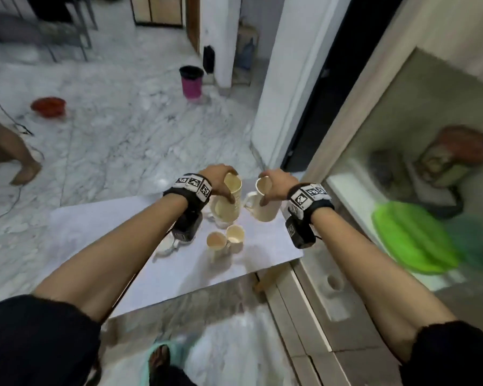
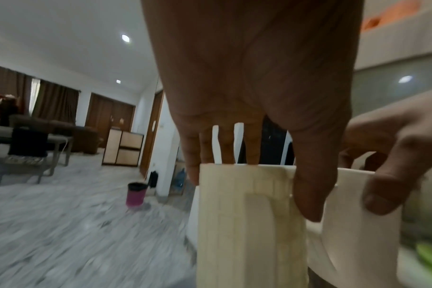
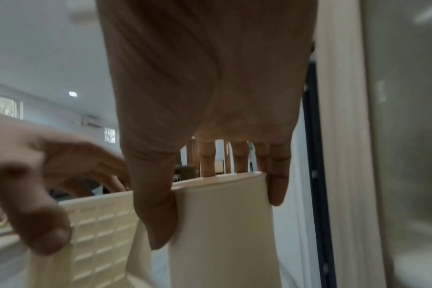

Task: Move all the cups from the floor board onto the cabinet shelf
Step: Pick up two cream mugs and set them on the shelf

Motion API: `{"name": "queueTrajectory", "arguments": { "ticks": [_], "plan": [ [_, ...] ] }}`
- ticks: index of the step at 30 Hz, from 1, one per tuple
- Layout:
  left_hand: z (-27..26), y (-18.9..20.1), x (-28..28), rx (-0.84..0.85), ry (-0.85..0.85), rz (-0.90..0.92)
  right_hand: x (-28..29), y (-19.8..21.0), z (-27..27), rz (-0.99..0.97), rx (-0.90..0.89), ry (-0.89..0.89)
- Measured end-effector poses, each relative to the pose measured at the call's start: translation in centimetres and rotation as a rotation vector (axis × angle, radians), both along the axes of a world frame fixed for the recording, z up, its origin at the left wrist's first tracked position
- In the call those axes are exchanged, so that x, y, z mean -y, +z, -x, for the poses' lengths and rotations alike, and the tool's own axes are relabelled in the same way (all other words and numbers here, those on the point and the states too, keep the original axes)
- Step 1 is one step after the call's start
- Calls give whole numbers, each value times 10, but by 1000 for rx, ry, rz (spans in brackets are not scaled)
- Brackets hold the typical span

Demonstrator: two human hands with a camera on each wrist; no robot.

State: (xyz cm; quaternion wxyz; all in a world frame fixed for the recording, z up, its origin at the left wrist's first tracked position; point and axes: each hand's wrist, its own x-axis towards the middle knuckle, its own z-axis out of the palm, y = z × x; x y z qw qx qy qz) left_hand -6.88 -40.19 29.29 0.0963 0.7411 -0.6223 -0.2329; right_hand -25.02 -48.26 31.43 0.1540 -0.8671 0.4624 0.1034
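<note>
Head view: each hand (image 1: 216,181) grips a cup (image 1: 232,190) from above.

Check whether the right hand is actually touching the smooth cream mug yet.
Touching. The right wrist view shows the right hand gripping the smooth mug at its rim: thumb pressed on the outer wall, fingers over the far edge.

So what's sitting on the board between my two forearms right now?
In the head view, two small cups stand side by side on the floor board, between the forearms and nearer you than both held cups.
</note>
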Motion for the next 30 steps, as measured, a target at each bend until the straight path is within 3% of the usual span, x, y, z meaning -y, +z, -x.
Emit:
{"name": "queueTrajectory", "arguments": {
  "ticks": [10,15,20,30],
  "plan": [
    [118,289,64,96,-123,319,22,299,138,326,330,-110],
    [164,404,64,91,-146,448,-4,410,187,417,395,-132],
    [207,468,68,20,-207,592,-26,468,228,527,390,-198],
    [297,502,100,-117,-452,721,-30,491,308,675,326,-366]
  ]
}}
